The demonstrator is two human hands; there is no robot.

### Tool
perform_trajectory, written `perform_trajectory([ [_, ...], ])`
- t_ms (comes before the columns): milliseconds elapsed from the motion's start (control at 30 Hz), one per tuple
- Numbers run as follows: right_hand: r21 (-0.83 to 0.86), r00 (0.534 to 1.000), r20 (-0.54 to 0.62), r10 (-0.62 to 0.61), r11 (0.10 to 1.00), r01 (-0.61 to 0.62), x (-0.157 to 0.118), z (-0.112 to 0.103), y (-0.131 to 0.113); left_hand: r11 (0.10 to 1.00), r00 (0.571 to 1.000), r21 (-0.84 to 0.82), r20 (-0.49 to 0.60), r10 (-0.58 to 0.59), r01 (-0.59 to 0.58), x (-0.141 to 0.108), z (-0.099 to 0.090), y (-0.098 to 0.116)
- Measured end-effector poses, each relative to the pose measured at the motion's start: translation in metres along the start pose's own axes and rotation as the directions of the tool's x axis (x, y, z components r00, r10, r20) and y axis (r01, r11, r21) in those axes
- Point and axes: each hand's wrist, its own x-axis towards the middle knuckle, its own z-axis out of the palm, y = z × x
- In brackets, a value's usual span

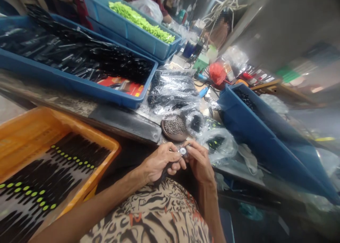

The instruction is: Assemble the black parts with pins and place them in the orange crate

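Close in front of my body, my left hand is closed round a dark, handle-like part; its kind is not clear. At its upper end sits a small pale round disc with a dark centre. My right hand pinches at this same end, fingers against the disc's right side. Fingers cover much of the part. Just beyond my hands, a round brown bowl holds many small metal pieces. Clear plastic bags with dark and lime-green pieces lie right of the bowl.
An orange crate at left holds rows of black pieces with lime-green dots. Blue bins with dark parts and a blue bin of lime-green pieces stand behind. Another blue bin tilts at right. Co-workers sit at the far end.
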Motion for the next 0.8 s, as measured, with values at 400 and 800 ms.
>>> perform_trajectory([
  [400, -0.025, 0.999, 0.021, -0.025, 0.999, 0.025, -0.0005, 0.0001, 0.0017, 0.999, 0.999, 0.038, -0.021, 0.026, -0.026, -0.0026, 0.0016, -0.0018],
  [800, -0.031, 0.991, -0.013, -0.135, 0.99, 0.134, -0.0075, 0.0045, 0.0066, 0.918, 0.988, 0.374, -0.03, 0.151, -0.129, -0.009, 0.0064, 0.003],
])
